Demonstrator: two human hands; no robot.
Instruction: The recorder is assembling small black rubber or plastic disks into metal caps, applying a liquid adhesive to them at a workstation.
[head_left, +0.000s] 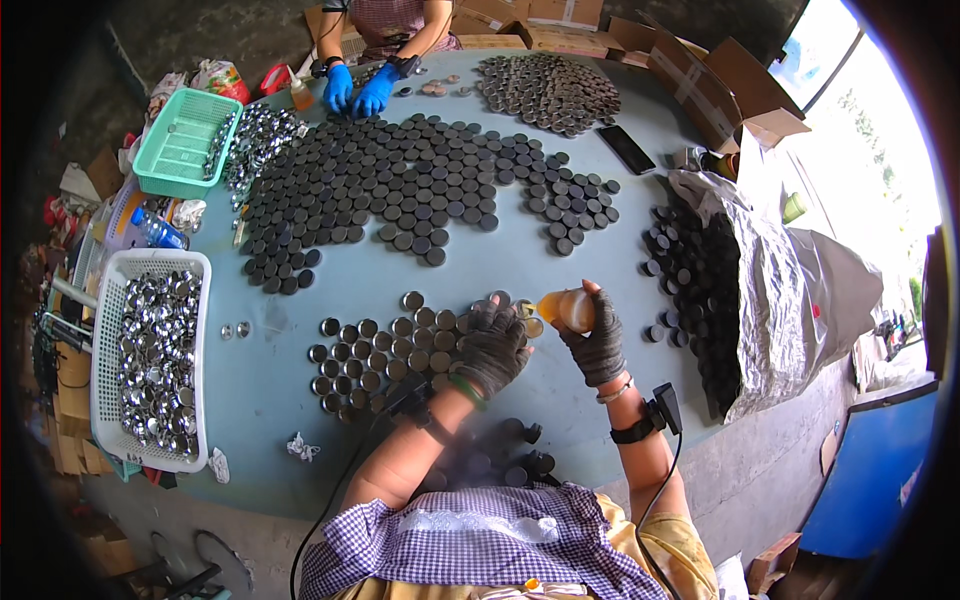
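My right hand (598,348), in a dark fingerless glove, is wrapped round a squeeze bottle (570,309) of amber liquid. The bottle is tilted, its nozzle pointing left toward a group of round, shallow metal caps (400,348) laid side by side on the table. Over the right end of that group lies my left hand (490,350), gloved the same way, with fingers stretched out and apart. Some caps are hidden beneath it. Several black round pieces (512,432) lie close to my body, partly blurred.
Black discs (400,180) cover the table's middle. At the left stand a white basket (203,350) of shiny caps and a green basket (150,175). A silvery sack (770,320) spills black pieces at right. Across the table, a co-worker's blue-gloved hands (372,92) touch the discs.
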